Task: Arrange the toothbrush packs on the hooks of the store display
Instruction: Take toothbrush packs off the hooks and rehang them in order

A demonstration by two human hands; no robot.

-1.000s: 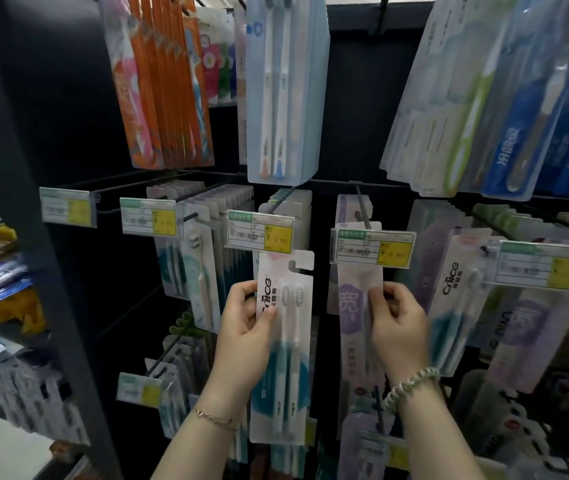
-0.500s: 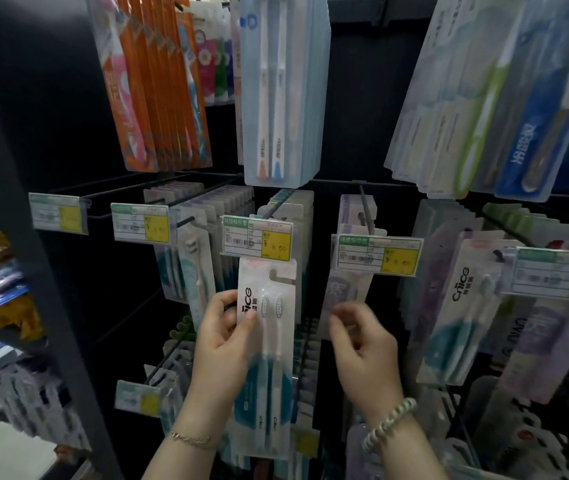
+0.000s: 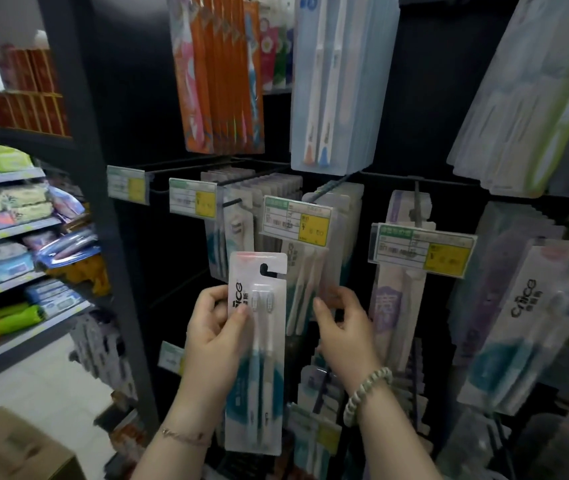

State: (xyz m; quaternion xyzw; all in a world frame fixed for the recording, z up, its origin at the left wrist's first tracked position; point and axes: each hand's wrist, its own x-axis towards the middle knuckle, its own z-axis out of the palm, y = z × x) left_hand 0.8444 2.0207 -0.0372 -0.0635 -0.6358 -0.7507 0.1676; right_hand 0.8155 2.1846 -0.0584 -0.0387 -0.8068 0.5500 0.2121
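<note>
Thumb on the front and fingers curled behind, the left hand (image 3: pixel 217 336) grips a two-brush toothbrush pack (image 3: pixel 266 379) upright, the thumb tip partly covering the "Cnice" lettering. The pack is off the hooks, in front of the display, with its hang slot just below and left of a green-and-yellow price tag (image 3: pixel 297 220) whose print is too blurred to read. The right hand (image 3: pixel 342 327) curls its fingers and thumb at the hanging packs (image 3: pixel 302 271) beneath that tag; whether they pinch one I cannot tell. Far right hangs another "Cnice" pack (image 3: pixel 518 327).

Left hand (image 3: pixel 214 329) grips toothbrush pack (image 3: pixel 259 386); right hand (image 3: pixel 343 329) near hanging packs (image 3: pixel 301 292)
</note>
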